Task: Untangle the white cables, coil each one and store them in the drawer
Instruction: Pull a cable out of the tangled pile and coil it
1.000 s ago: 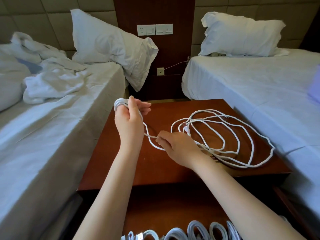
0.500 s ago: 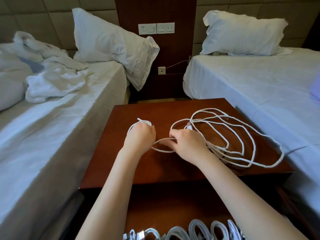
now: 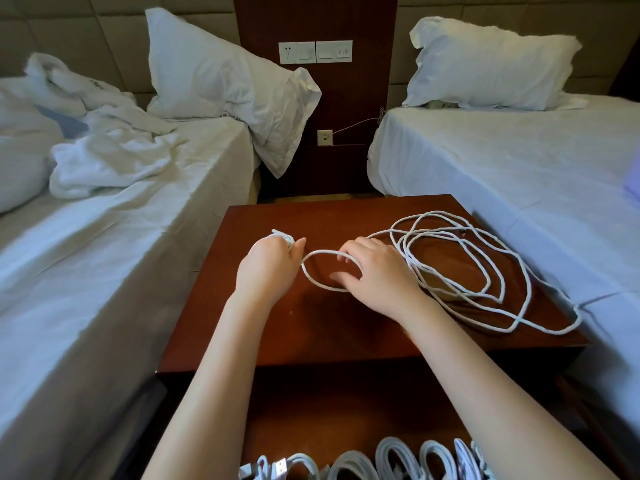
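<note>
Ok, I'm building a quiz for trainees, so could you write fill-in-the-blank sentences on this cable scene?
The left hand grips a small coil of white ____.
The loose loops lie on the nightstand, nearest the ____ hand.
The right hand holds the cable loop that runs to the ____ hand.
Finished coils stand in the open ____ at the bottom edge.
Missing words: cable; right; left; drawer.

Cable loops (image 3: 424, 273) on rt tabletop (image 3: 263, 341)
</note>
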`<state>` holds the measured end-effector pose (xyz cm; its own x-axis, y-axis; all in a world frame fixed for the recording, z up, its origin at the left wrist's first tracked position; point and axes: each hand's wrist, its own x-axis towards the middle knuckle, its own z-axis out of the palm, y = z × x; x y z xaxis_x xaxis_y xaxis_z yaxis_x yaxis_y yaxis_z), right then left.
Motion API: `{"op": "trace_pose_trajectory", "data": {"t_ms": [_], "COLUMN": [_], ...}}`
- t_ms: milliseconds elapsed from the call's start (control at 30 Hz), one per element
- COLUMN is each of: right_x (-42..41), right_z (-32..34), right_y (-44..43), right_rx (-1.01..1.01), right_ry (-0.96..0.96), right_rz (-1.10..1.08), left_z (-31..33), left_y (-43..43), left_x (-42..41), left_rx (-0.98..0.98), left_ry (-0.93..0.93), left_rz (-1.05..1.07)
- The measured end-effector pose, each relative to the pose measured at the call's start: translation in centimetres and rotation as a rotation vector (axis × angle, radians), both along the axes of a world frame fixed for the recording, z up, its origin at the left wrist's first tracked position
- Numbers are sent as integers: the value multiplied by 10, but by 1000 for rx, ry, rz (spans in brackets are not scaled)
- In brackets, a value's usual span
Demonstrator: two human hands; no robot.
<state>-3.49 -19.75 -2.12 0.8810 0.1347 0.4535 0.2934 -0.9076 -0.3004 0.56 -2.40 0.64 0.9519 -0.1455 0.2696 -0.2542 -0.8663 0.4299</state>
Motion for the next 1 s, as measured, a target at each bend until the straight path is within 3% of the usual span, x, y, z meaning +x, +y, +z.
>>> {"op": "trace_pose_trajectory", "data": {"t_ms": [267, 500, 567, 633, 700, 767, 867, 1000], "right_x": [-14, -15, -14, -11, -7, -4, -4, -15], "right_z": [26, 17, 14, 11, 7, 6, 15, 38], "right_y": [12, 23, 20, 12, 4, -1, -2, 9], "right_rx": [128, 92, 65, -6, -106, -135, 50, 510], "right_ry": [-122, 122, 120, 106, 105, 131, 32, 26], "right_rz": [90, 131, 110, 48, -24, -66, -39, 263], "left_z": [-6, 0, 2, 8, 17, 22, 25, 32], "left_y": [1, -8, -6, -3, 2, 6, 6, 1], "left_x": [2, -4, -1, 0, 0, -2, -6, -16], "left_rx": [-74, -196, -388, -729, -1045, -1189, -1214, -1111], "left_ry": [-46, -127, -108, 4, 154, 305, 513, 630], "left_rz": [67, -3, -29, -66, -183, -364, -570, -745]}}
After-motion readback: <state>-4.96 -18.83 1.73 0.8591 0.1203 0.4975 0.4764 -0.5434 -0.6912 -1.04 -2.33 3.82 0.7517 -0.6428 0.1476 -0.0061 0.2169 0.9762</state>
